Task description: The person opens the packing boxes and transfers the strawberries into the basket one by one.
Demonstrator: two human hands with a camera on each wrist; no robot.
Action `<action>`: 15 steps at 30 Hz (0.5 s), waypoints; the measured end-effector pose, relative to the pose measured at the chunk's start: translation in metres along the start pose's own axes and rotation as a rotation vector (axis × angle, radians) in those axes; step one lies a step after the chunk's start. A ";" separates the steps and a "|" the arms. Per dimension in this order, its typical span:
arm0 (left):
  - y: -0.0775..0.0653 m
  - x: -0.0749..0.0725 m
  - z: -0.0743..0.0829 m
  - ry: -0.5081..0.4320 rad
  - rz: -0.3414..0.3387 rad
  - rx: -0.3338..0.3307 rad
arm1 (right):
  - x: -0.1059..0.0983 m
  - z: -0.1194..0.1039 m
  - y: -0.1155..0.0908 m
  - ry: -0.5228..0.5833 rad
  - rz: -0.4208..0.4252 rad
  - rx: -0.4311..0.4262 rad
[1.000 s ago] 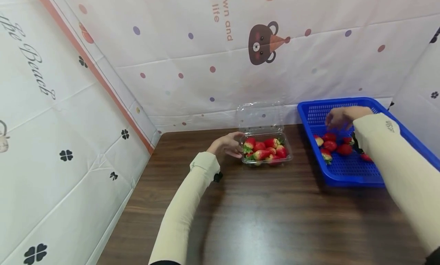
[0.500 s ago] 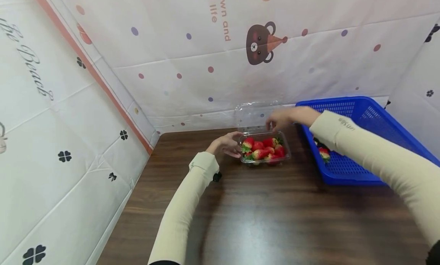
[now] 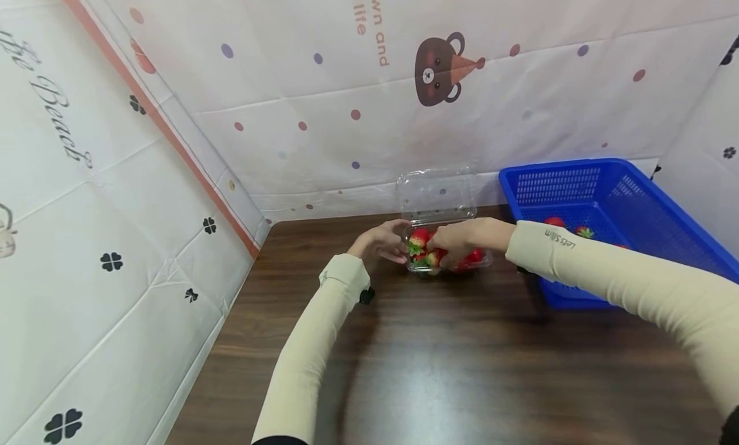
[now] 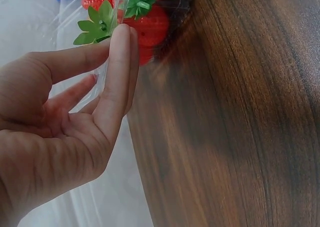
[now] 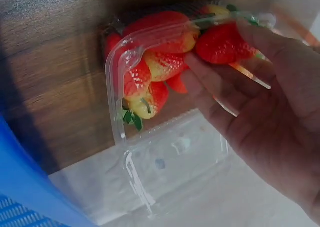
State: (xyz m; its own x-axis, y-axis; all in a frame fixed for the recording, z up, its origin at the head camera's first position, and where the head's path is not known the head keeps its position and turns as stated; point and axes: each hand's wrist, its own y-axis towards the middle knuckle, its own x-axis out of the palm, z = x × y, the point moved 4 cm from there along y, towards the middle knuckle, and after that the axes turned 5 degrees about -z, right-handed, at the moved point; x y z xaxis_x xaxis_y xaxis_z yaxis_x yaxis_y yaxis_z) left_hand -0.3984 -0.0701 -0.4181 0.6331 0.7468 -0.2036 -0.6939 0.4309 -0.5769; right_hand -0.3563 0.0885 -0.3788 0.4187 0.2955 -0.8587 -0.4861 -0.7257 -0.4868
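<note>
A clear plastic clamshell box (image 3: pixel 487 260) with its lid raised stands near the back of the table, filled with red strawberries (image 3: pixel 419 237). At its left side, my left hand (image 3: pixel 385 241) holds the wall by the rim, thumb and fingers close against the plastic in the left wrist view. My right hand (image 3: pixel 462 235) is down over the box. In the right wrist view its thumb and fingers pinch one strawberry (image 5: pixel 225 44) just above the others. Part of the contents is hidden beneath this hand in the head view.
To the right stands a blue plastic basket (image 3: pixel 597 169) with several strawberries (image 3: pixel 555 221), partly covered by the right sleeve. The raised lid (image 3: pixel 435 192) is close to the patterned wall cloth (image 3: pixel 323 150). Dark brown wooden table (image 3: pixel 416 368) lies in front.
My right hand has left the blue basket, travelled left past the raised lid and come down into the box with a strawberry. My left hand has kept its place.
</note>
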 end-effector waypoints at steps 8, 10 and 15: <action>-0.002 -0.003 -0.002 -0.011 -0.004 0.002 | -0.043 0.030 -0.036 0.056 0.191 -0.026; -0.003 -0.003 -0.002 -0.011 0.000 0.005 | -0.061 0.051 -0.056 0.084 0.267 0.007; -0.004 -0.007 -0.001 0.019 0.010 0.007 | -0.082 0.127 -0.113 0.090 0.358 0.170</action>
State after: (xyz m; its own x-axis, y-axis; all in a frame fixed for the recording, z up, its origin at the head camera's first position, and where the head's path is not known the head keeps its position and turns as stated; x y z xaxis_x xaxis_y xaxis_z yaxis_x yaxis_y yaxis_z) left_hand -0.3996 -0.0776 -0.4156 0.6322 0.7415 -0.2248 -0.7029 0.4268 -0.5690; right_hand -0.4329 0.2255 -0.2735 0.2614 -0.0185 -0.9651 -0.7301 -0.6578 -0.1851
